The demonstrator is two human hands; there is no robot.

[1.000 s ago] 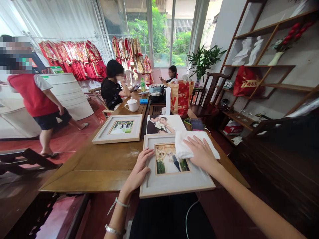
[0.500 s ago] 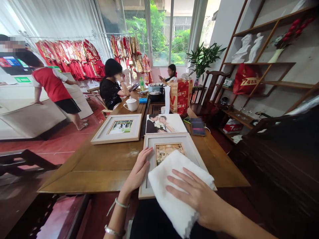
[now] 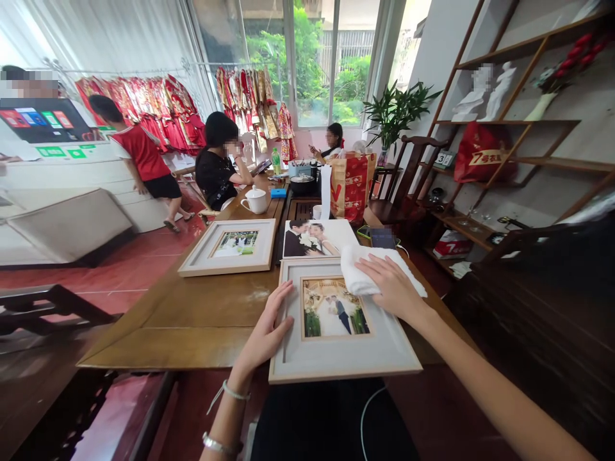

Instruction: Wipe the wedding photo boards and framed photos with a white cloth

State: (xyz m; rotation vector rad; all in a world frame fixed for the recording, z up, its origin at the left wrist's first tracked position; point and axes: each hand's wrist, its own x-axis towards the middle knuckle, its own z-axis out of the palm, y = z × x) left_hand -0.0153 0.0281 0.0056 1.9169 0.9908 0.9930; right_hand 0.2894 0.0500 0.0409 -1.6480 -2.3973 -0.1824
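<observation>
A light wooden picture frame [image 3: 394,358] with a wide pale mount lies at the table's near edge. Inside it is a wedding photo [image 3: 334,310] of a couple. My left hand [image 3: 269,326] rests on the frame's left side, fingers stretched out and thumb apart. At the upper right corner, my right hand [image 3: 391,282] is closed on a folded white cloth [image 3: 358,272] and presses it down over the frame. The cloth covers that corner and reaches past the frame's right side.
Left of it lies a second framed photo [image 3: 228,246]; an unframed couple print [image 3: 314,238] lies behind. Farther back on the table [image 3: 192,320] are a white lidded cup [image 3: 255,200], a paper bag [image 3: 350,186] and a phone [image 3: 383,237]. People sit beyond; a child [image 3: 144,160] is at left.
My right hand has slid the cloth from the frame's near part to its upper right corner, uncovering the photo. My left hand stays in place. The child at left has moved right.
</observation>
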